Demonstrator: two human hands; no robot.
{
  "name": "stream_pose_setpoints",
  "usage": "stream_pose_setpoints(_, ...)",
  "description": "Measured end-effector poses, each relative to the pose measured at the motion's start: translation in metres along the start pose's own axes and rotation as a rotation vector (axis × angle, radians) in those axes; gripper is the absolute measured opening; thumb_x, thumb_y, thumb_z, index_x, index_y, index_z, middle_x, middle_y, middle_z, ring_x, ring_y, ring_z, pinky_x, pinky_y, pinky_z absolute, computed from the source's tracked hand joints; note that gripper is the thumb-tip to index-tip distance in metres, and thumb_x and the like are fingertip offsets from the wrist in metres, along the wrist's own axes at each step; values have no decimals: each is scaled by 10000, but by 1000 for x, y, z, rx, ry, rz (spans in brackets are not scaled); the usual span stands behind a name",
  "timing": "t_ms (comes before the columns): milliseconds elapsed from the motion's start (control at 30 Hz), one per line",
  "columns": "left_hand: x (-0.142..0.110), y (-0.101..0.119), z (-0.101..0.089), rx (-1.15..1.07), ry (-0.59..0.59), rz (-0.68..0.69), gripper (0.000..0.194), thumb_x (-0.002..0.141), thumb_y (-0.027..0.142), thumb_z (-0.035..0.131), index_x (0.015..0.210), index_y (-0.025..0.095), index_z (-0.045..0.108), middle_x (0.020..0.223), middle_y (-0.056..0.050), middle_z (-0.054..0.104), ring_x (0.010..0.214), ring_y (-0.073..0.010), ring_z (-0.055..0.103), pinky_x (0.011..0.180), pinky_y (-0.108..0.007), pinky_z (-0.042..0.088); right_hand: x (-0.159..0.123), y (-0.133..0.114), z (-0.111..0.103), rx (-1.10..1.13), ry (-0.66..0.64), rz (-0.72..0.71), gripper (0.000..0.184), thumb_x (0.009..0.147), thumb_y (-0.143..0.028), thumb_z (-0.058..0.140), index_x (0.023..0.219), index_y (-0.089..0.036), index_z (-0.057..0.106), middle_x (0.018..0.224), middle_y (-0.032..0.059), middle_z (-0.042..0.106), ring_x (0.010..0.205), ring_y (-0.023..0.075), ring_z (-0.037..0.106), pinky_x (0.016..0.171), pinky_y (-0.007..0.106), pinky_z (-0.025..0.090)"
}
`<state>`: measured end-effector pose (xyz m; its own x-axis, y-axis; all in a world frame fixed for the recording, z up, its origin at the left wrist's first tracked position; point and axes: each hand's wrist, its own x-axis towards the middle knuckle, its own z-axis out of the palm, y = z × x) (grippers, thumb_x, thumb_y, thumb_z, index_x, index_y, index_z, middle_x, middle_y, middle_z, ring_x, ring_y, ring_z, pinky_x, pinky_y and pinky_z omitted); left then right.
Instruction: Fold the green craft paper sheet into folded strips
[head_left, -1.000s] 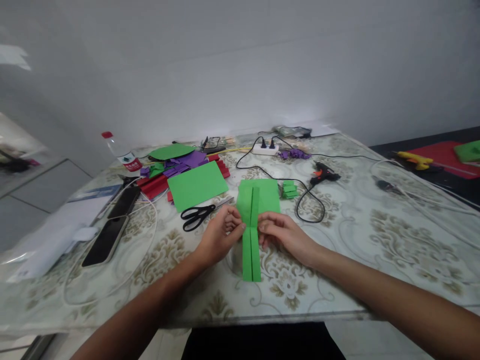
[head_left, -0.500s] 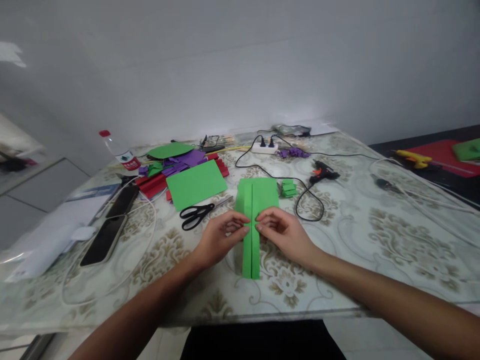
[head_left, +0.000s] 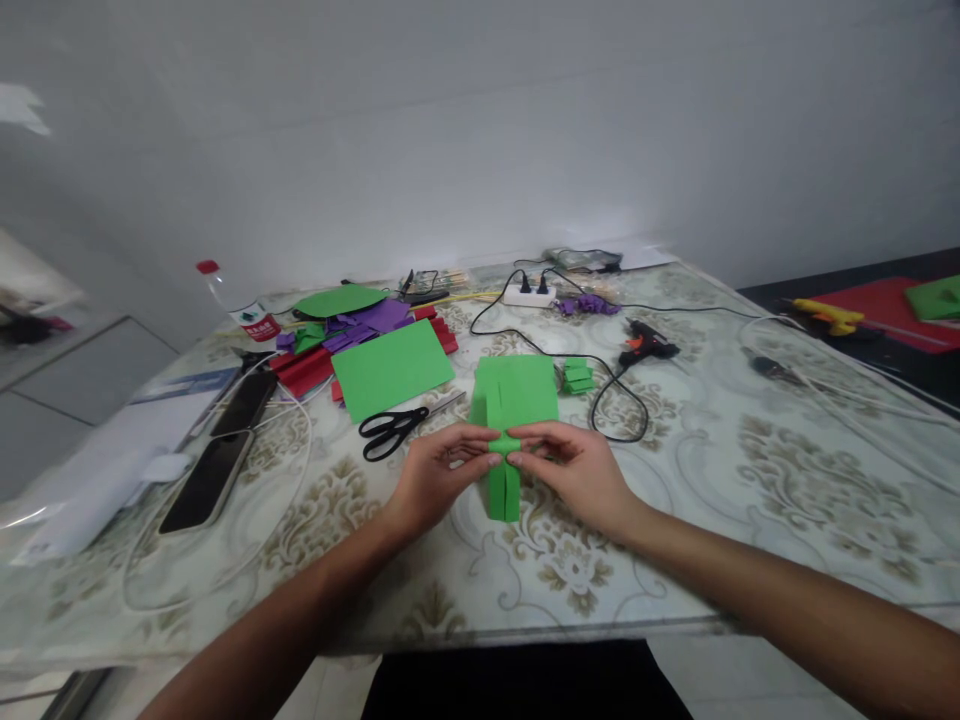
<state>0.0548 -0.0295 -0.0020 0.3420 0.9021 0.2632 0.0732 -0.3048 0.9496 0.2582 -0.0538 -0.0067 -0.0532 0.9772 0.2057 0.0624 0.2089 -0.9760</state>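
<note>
A long green paper strip with a lengthwise crease runs between my two hands, its near end angled toward me. My left hand pinches the strip's left edge between thumb and fingers. From the other side, my right hand pinches its right edge at the same height. Between the fingertips the strip bulges in a bend. Beyond the hands its far part lies over a green sheet. Black-handled scissors lie just left of the sheet, and a small stack of folded green pieces is to its right.
Another green sheet rests before red and purple scraps. A black glue gun with a looping cord lies right, near a white power strip. Two phones, cables and a bottle are left. A yellow glue gun lies far right.
The strip, flat and straight before, now bends up between my fingertips, and its near end has drawn back away from me. My fingertips have come closer together.
</note>
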Motion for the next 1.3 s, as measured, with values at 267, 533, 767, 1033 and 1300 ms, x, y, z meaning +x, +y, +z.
stream_pose_setpoints(267,-1,0,0,115,46,53,194,811,273,802,984,185,785,868,-55,801,796,-208,769,751,-296,636,-1,-2,0,-42,14,-29,228,761,-349,825,953,-227,812,809,41,768,734,202,697,749,352,580)
stream_pose_setpoints(533,-1,4,0,196,77,90,171,804,270,810,953,187,795,824,-48,795,737,-189,750,697,-269,617,-3,-1,1,-87,25,-82,260,799,-345,803,1034,-233,794,854,46,763,759,204,696,751,347,572)
stream_pose_setpoints(767,0,8,1,239,99,142,116,810,238,802,914,187,794,828,-41,789,727,-167,732,705,-252,604,-6,-5,1,-180,33,-203,231,847,-324,771,1064,-243,772,888,47,751,790,199,683,755,332,562)
stream_pose_setpoints(1033,-1,11,1,258,111,207,91,822,259,799,885,195,789,804,-39,768,715,-159,698,674,-249,567,-4,-5,0,-253,-14,-242,313,840,-339,776,1140,-261,730,1037,76,666,914,222,662,781,348,566)
stream_pose_setpoints(1300,1,14,-1,306,81,284,87,851,297,771,836,212,779,789,-42,709,757,-177,657,688,-289,531,-2,-6,-2,-352,-28,-345,305,842,-333,768,1138,-274,718,1342,116,602,1252,298,581,1077,495,444)
